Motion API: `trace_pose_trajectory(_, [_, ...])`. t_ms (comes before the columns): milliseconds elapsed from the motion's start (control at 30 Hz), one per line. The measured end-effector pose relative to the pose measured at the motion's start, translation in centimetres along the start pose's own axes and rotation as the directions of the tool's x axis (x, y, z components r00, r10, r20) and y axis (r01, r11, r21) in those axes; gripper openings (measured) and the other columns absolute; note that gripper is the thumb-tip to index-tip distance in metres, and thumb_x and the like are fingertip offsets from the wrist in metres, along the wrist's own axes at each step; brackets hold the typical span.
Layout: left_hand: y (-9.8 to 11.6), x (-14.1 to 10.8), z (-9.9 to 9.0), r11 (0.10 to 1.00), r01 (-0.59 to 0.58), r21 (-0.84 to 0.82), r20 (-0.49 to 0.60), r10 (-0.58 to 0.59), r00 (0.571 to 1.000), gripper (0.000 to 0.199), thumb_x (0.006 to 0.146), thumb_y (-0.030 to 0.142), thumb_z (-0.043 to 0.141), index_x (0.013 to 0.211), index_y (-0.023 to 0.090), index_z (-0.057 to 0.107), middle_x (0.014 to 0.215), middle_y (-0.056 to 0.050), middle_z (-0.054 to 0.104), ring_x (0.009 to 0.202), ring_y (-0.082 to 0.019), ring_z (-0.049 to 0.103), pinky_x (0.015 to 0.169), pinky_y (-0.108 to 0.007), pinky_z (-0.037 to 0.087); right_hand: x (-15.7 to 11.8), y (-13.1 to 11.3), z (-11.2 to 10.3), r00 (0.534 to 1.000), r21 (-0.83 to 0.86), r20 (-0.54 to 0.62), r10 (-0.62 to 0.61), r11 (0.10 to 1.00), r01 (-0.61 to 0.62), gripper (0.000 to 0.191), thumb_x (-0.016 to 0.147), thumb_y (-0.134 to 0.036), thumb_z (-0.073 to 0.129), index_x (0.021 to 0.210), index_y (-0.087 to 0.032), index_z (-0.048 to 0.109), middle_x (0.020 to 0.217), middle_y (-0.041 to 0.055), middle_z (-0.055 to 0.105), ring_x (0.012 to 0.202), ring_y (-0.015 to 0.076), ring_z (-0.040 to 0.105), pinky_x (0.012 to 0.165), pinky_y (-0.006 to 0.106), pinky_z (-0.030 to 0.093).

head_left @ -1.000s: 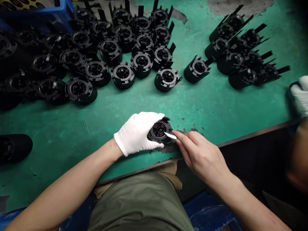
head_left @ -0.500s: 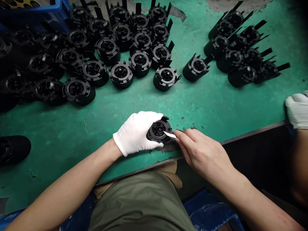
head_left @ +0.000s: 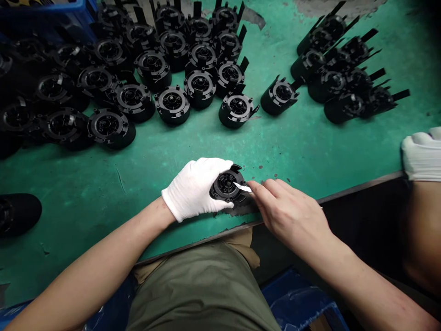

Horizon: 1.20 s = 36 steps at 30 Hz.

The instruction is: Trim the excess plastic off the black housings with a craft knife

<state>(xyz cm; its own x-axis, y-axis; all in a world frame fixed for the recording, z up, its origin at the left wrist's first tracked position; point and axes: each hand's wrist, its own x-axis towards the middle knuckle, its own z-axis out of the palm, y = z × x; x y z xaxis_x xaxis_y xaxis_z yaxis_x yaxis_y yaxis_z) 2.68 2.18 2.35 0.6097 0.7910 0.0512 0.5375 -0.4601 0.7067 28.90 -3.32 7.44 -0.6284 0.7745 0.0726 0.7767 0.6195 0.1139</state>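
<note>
Left hand (head_left: 196, 188) in a white cotton glove, fingers curled round a round black moulded plastic housing (head_left: 227, 186), held near the front edge of a chipped green workbench (head_left: 148, 184). Right hand (head_left: 289, 216), bare, fingers pressed together, pinching what appears to be a small white-bladed knife (head_left: 243, 187), tip on the housing's face. Similar black housings (head_left: 172, 105) in rows beyond; co-worker's white-gloved hand (head_left: 422, 154) at far right

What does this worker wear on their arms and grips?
The left grip wears a white fabric glove. The right grip is bare, with no glove. The left forearm and right forearm are bare too, with no sleeves in view.
</note>
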Motion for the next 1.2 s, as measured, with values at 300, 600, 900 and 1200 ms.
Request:
trace_pose_trajectory(300, [-0.1, 0.1, 0.0, 1.0, -0.004, -0.006, -0.005, 0.004, 1.0, 0.064, 0.084, 0.05, 0.095, 0.137, 0.023, 0.073, 0.149, -0.015, 0.076, 0.136, -0.038, 0.075, 0.117, -0.05, 0.06, -0.4, 0.1, 0.0, 0.998, 0.086, -0.043, 0.049, 0.995, -0.045, 0.023, 0.116, -0.021, 0.057, 0.133, -0.014, 0.072, 0.086, 0.0041, 0.067, 0.08, 0.0211, 0.062, 0.07, 0.034, 0.045])
trace_pose_trajectory(600, [-1.6, -0.6, -0.4, 0.973, -0.221, -0.071, -0.019, 0.22, 0.975, 0.084, 0.086, 0.045, 0.086, 0.16, 0.019, 0.055, 0.15, -0.017, 0.077, 0.135, -0.039, 0.079, 0.117, -0.051, 0.062, -0.5, 4.3, 0.8, 0.994, 0.454, 0.03, -0.106, 0.887, 0.081, 0.021, 0.119, -0.023, 0.052, 0.134, -0.019, 0.067, 0.111, 0.004, 0.085, 0.089, 0.0151, 0.081, 0.073, 0.025, 0.056])
trace_pose_trajectory(900, [-0.9, -0.2, -0.9, 0.973, -0.212, -0.087, 0.011, 0.214, 0.977, 0.064, 0.086, 0.042, 0.084, 0.144, 0.021, 0.067, 0.14, -0.013, 0.082, 0.129, -0.038, 0.081, 0.112, -0.049, 0.064, 0.5, 4.4, 1.1, 0.977, 0.194, 0.1, -0.191, 0.966, 0.169, 0.036, 0.123, -0.033, 0.042, 0.136, -0.017, 0.071, 0.092, 0.0024, 0.077, 0.068, 0.0156, 0.071, 0.056, 0.033, 0.037])
trace_pose_trajectory(1200, [-1.1, -0.3, -0.6, 0.973, -0.225, -0.053, -0.02, 0.224, 0.974, 0.065, 0.085, 0.043, 0.084, 0.143, 0.019, 0.068, 0.139, -0.014, 0.082, 0.127, -0.039, 0.082, 0.112, -0.05, 0.065, -0.3, 3.5, 0.8, 0.96, 0.182, 0.2, -0.195, 0.97, 0.159, 0.035, 0.122, -0.028, 0.042, 0.142, -0.016, 0.067, 0.096, 0.0052, 0.079, 0.07, 0.0161, 0.07, 0.058, 0.035, 0.034])
